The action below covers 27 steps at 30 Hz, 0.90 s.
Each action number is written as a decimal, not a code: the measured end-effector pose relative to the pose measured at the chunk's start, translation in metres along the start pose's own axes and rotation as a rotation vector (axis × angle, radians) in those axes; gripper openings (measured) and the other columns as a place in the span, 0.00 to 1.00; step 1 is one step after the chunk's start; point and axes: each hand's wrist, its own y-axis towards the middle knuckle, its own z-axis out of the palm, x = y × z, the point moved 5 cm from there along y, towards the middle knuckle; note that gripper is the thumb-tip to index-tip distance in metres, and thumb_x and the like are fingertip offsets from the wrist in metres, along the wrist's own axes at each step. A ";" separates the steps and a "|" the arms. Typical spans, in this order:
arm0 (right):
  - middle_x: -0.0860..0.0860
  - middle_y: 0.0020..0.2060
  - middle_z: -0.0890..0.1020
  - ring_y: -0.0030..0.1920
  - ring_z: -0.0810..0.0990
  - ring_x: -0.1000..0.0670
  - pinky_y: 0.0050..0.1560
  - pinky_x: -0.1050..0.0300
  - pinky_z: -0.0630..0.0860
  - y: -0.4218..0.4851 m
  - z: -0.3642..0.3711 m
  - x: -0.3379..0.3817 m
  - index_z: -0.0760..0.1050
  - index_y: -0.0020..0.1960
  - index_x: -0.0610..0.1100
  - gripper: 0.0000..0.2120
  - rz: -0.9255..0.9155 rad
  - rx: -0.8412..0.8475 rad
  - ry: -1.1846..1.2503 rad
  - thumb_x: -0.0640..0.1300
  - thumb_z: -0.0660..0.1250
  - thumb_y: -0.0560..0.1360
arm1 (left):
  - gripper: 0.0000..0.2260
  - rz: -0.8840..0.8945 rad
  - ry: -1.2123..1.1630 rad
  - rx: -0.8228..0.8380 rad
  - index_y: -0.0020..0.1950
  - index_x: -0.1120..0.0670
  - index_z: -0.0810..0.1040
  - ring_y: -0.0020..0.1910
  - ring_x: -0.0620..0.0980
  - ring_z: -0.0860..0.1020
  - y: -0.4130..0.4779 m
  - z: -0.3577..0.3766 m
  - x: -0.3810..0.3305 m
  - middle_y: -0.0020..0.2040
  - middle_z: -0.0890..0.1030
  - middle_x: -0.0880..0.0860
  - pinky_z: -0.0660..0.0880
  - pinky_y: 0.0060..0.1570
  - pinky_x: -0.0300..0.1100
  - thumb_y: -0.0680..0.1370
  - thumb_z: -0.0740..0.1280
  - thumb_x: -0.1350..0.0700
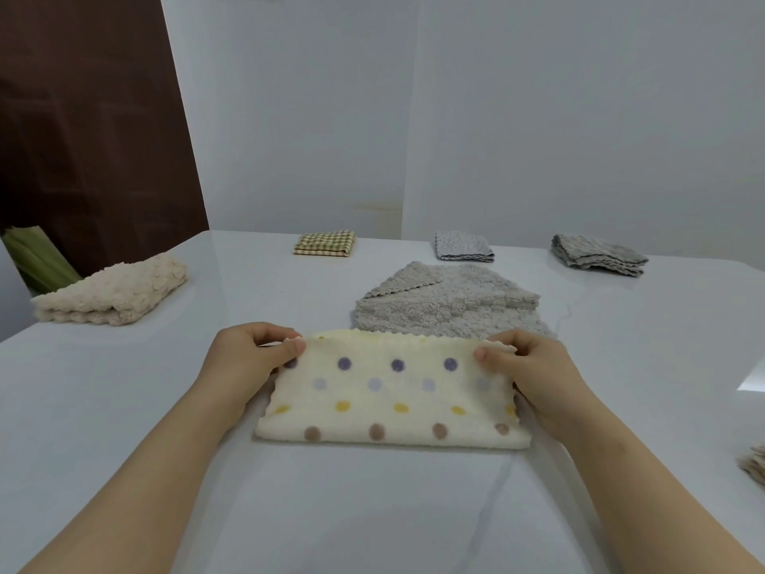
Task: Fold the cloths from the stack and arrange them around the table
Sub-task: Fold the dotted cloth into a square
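The left hand [248, 358] and right hand [534, 366] each pinch a far corner of the dotted cloth [393, 399], folded in half near the tabletop's [372, 511] front edge, apparently to square its layers; the grey stack [447, 308] lies just behind.

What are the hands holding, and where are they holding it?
Both hands hold the spotted cloth. The left hand pinches its far left corner and the right hand pinches its far right corner.

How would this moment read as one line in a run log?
step: folding polka-dot cloth | left hand: pinches far-left corner | right hand: pinches far-right corner | state: folded over, lying on table
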 end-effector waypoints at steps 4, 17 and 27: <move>0.48 0.31 0.77 0.30 0.74 0.50 0.28 0.61 0.70 -0.001 0.001 0.005 0.76 0.36 0.42 0.08 -0.048 -0.036 0.043 0.32 0.69 0.70 | 0.04 -0.062 -0.086 0.065 0.38 0.59 0.80 0.33 0.51 0.74 0.001 0.002 0.004 0.26 0.79 0.52 0.74 0.39 0.41 0.73 0.69 0.64; 0.49 0.28 0.76 0.26 0.74 0.52 0.23 0.64 0.71 -0.003 0.000 0.006 0.76 0.37 0.43 0.10 -0.041 -0.022 0.160 0.30 0.67 0.71 | 0.06 -0.074 -0.150 0.126 0.39 0.58 0.78 0.31 0.50 0.69 0.001 0.006 0.000 0.26 0.76 0.51 0.67 0.33 0.40 0.76 0.66 0.62; 0.50 0.28 0.75 0.30 0.74 0.51 0.33 0.59 0.72 0.001 0.000 0.004 0.76 0.36 0.43 0.09 -0.042 0.000 0.253 0.31 0.66 0.71 | 0.04 -0.038 -0.320 0.000 0.44 0.54 0.79 0.33 0.48 0.73 -0.003 0.010 -0.006 0.34 0.74 0.51 0.74 0.34 0.40 0.77 0.65 0.60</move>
